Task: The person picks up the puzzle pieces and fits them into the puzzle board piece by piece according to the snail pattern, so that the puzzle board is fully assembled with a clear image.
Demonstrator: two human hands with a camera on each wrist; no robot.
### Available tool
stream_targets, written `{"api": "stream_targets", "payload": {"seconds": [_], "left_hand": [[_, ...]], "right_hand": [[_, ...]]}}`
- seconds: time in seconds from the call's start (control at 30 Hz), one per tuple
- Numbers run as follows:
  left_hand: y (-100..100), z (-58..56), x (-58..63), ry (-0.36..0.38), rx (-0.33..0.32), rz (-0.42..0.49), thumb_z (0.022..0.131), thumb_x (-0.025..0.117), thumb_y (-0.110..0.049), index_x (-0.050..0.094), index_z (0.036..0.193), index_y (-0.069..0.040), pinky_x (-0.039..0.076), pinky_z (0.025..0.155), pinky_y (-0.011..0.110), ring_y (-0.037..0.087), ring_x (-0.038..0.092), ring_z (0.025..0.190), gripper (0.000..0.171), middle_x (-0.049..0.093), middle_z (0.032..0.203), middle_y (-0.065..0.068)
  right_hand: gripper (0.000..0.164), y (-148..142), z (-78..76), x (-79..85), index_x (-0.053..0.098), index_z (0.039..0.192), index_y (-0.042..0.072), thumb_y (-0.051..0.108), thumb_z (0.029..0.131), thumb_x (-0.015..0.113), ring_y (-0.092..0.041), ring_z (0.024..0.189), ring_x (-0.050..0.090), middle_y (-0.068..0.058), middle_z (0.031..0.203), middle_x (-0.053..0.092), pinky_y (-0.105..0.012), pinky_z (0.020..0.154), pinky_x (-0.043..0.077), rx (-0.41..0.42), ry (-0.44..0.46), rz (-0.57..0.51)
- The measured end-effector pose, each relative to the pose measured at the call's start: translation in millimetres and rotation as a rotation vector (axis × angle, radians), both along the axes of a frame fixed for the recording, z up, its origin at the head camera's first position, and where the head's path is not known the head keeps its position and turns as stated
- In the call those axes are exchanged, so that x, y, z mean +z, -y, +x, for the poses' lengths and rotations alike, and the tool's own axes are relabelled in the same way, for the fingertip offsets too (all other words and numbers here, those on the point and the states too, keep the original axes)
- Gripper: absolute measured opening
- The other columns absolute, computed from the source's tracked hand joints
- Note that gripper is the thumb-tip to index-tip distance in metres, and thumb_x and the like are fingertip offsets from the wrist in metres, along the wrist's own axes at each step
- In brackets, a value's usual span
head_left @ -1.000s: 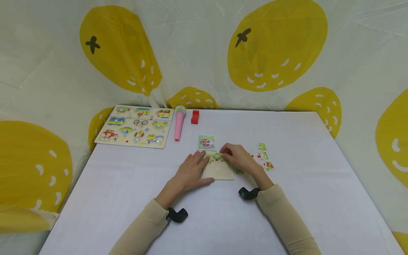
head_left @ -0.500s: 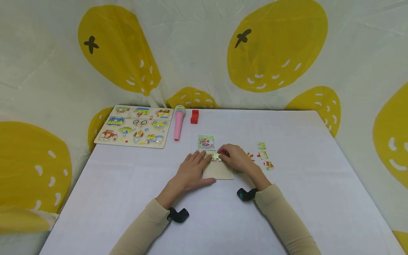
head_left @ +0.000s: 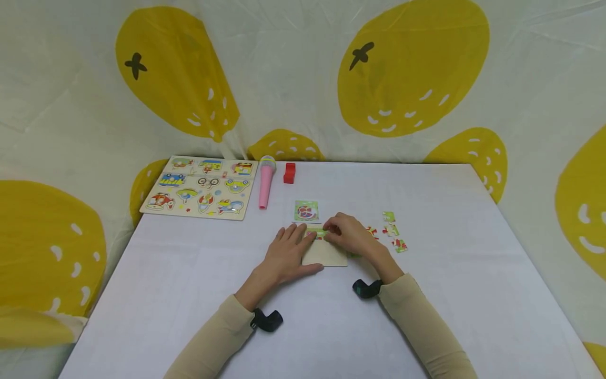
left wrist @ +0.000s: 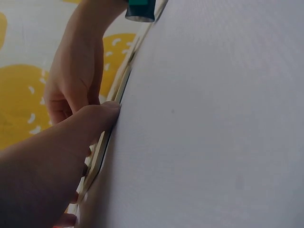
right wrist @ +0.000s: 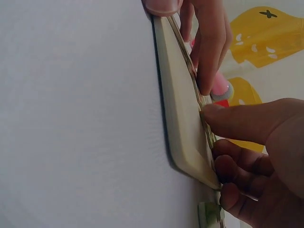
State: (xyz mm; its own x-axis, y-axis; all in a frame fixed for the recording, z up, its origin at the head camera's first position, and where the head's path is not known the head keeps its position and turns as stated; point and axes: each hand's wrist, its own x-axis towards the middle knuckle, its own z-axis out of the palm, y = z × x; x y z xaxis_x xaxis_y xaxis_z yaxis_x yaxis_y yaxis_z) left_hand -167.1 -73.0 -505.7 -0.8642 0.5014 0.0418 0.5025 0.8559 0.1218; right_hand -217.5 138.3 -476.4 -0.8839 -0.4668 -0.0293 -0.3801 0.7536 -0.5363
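A small pale wooden puzzle tray (head_left: pixel 326 256) lies before me, with green-and-red jigsaw pieces (head_left: pixel 314 232) along its far edge. Fingers spread, my left hand (head_left: pixel 285 256) rests over the tray's left side; its thumb lies at the near edge, and its index finger touches the row of pieces. My right hand (head_left: pixel 352 235) pinches a jigsaw piece at the right end of that row, the piece mostly hidden by the fingers. In the right wrist view, the right thumb (right wrist: pixel 216 116) presses at the row's edge above the tray (right wrist: pixel 178 107), close to the left fingertips.
Loose jigsaw pieces (head_left: pixel 390 230) lie right of the tray, with a red one (head_left: pixel 372 232) partly behind my right hand. Beyond the tray is a fruit picture card (head_left: pixel 306 211). Farther back are a pink toy microphone (head_left: pixel 266 184), a red block (head_left: pixel 289 173) and a vehicle puzzle board (head_left: pixel 218 192).
My right hand has shifted slightly left along the row of pieces, still pinching. The left index finger and thumb have edged a little to the right.
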Motion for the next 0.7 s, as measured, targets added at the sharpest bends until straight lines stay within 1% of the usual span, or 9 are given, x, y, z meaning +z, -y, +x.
{"api": "stream_targets", "payload": {"seconds": [0.17, 0.33, 0.53, 0.7], "left_hand": [[-0.3, 0.7, 1.9, 0.001, -0.002, 0.012, 0.078, 0.043, -0.077, 0.038, 0.143, -0.025, 0.026, 0.114, 0.051, 0.031, 0.029, 0.14, 0.084, 0.032, 0.151, 0.006], [0.3, 2.1, 2.6, -0.004, -0.012, 0.027, 0.079, 0.044, -0.076, 0.039, 0.143, -0.027, 0.027, 0.113, 0.052, 0.032, 0.03, 0.139, 0.081, 0.033, 0.15, 0.008], [0.3, 1.4, 2.3, -0.013, -0.01, 0.019, 0.079, 0.043, -0.077, 0.039, 0.143, -0.029, 0.028, 0.113, 0.052, 0.032, 0.031, 0.139, 0.08, 0.033, 0.15, 0.007], [0.6, 1.3, 1.6, -0.02, -0.011, 0.016, 0.079, 0.042, -0.077, 0.039, 0.143, -0.028, 0.027, 0.113, 0.052, 0.032, 0.03, 0.139, 0.081, 0.033, 0.15, 0.007]], "right_hand": [[0.025, -1.3, 0.5, 0.3, 0.068, 0.104, 0.012, 0.024, 0.083, 0.07, -0.014, 0.085, 0.056, -0.001, 0.093, 0.06, -0.031, 0.078, 0.047, 0.018, 0.014, -0.022], [0.023, -0.9, -0.2, -2.7, 0.068, 0.104, 0.012, 0.023, 0.084, 0.07, -0.013, 0.083, 0.056, 0.0, 0.092, 0.06, -0.03, 0.077, 0.047, 0.025, 0.003, -0.019], [0.023, -0.4, -0.2, -3.4, 0.068, 0.104, 0.012, 0.024, 0.084, 0.07, -0.013, 0.083, 0.055, 0.0, 0.092, 0.06, -0.029, 0.076, 0.046, 0.031, -0.006, -0.014], [0.025, -2.3, -0.3, 2.0, 0.068, 0.105, 0.012, 0.026, 0.084, 0.07, -0.013, 0.082, 0.055, -0.001, 0.094, 0.061, -0.028, 0.074, 0.046, 0.002, 0.008, -0.02]]}}
